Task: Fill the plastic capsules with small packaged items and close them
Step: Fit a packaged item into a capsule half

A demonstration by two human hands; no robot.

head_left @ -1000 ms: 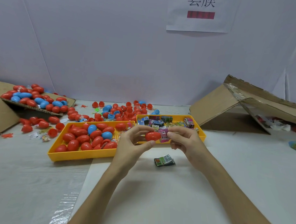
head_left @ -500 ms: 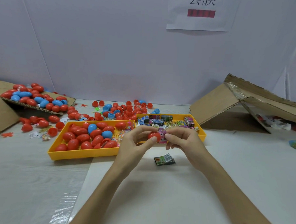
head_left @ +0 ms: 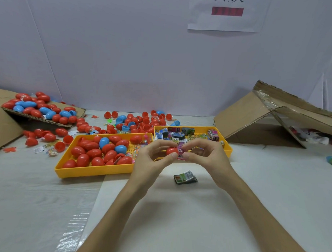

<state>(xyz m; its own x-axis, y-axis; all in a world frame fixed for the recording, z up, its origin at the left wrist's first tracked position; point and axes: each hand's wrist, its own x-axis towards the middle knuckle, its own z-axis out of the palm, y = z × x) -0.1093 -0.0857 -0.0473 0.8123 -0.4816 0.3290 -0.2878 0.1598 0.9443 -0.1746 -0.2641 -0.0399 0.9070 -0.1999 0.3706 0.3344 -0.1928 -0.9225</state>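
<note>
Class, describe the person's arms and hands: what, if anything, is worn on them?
The left hand and right hand wear no gloves, and no rings or watch show. The left forearm and right forearm are uncovered; no sleeve reaches into the picture.

One wide-angle head view — facing forward and down over the white-covered table (head_left: 195, 221) to the plain pale wall (head_left: 126, 58) — left hand (head_left: 150, 160) and right hand (head_left: 207, 155) near, mid-frame.

place: small packing workshop | evidence: yellow trays (head_left: 95, 175) of capsules (head_left: 93, 153); cardboard boxes (head_left: 242, 117); paper sign (head_left: 227, 20) on white wall (head_left: 126, 58)
</note>
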